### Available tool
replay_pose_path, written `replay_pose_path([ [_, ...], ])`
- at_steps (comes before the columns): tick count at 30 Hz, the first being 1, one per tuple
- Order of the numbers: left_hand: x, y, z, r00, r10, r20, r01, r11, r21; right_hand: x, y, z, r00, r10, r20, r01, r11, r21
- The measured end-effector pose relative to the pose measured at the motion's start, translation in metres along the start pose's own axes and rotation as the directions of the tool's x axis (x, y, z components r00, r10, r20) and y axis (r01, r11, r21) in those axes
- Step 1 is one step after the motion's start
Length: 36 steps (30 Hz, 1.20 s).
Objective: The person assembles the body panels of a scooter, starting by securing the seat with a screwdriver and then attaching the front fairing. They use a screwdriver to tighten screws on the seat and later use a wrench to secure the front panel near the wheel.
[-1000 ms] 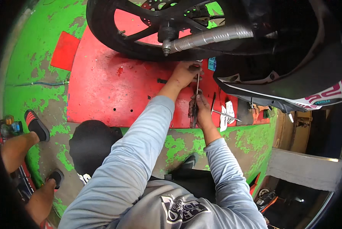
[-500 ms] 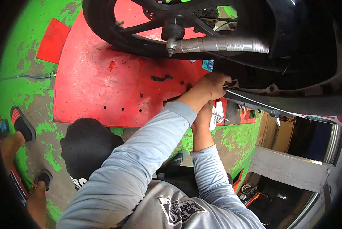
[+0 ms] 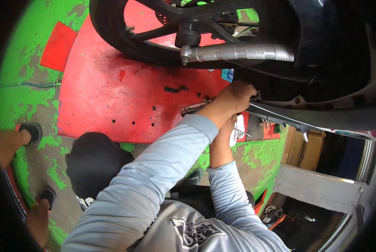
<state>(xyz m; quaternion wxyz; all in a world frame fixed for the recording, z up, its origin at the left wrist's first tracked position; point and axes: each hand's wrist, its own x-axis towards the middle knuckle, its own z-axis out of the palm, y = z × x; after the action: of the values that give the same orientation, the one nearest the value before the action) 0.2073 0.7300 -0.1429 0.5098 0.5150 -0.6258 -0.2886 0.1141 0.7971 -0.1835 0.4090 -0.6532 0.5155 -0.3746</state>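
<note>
1. Since a second ago both hands have left the long metal tool on the red platform [image 3: 112,96] and gone up to the motorcycle's underside, at about two o'clock from the platform's middle.
2. The left hand [image 3: 234,94] is curled against the lower edge of the black body panel [image 3: 322,117] — fingertips hidden, so I cannot tell what it grips.
3. The right hand [image 3: 228,130] sits just beneath it, mostly covered; its fingers cannot be read either.
4. The chrome tools [image 3: 195,108] lie on the platform at nine o'clock of the left wrist — an elbow could knock them.
5. Working blind under the panel, a slip could likely pinch fingers near the exhaust pipe [image 3: 242,52] and rear wheel [image 3: 154,38].
</note>
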Motion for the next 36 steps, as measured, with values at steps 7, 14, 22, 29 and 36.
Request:
replay_pose_path([
  [7, 0.005, 0.021, -0.029, 0.989, -0.081, 0.125, 0.052, 0.975, 0.218, 0.007, -0.010, 0.011, 0.985, 0.167, 0.030, -0.135, 0.660, 0.739],
  [14, -0.044, 0.037, -0.111, 0.873, -0.145, 0.466, -0.151, 0.828, 0.540, 0.021, -0.020, 0.006, 0.992, 0.116, 0.040, -0.110, 0.698, 0.707],
  [22, -0.104, 0.006, -0.161, 0.797, -0.362, 0.484, 0.332, 0.931, 0.151, 0.017, -0.027, 0.004, 0.988, 0.036, 0.153, -0.139, 0.654, 0.744],
  [29, -0.113, 0.006, -0.144, 0.982, -0.039, 0.185, -0.039, 0.916, 0.400, 0.033, -0.010, -0.011, 0.966, 0.140, 0.215, -0.254, 0.633, 0.732],
  [36, -0.110, -0.006, -0.156, 0.559, -0.396, 0.728, 0.806, 0.466, -0.366, 0.024, -0.033, -0.007, 0.974, 0.058, 0.221, -0.216, 0.554, 0.804],
])
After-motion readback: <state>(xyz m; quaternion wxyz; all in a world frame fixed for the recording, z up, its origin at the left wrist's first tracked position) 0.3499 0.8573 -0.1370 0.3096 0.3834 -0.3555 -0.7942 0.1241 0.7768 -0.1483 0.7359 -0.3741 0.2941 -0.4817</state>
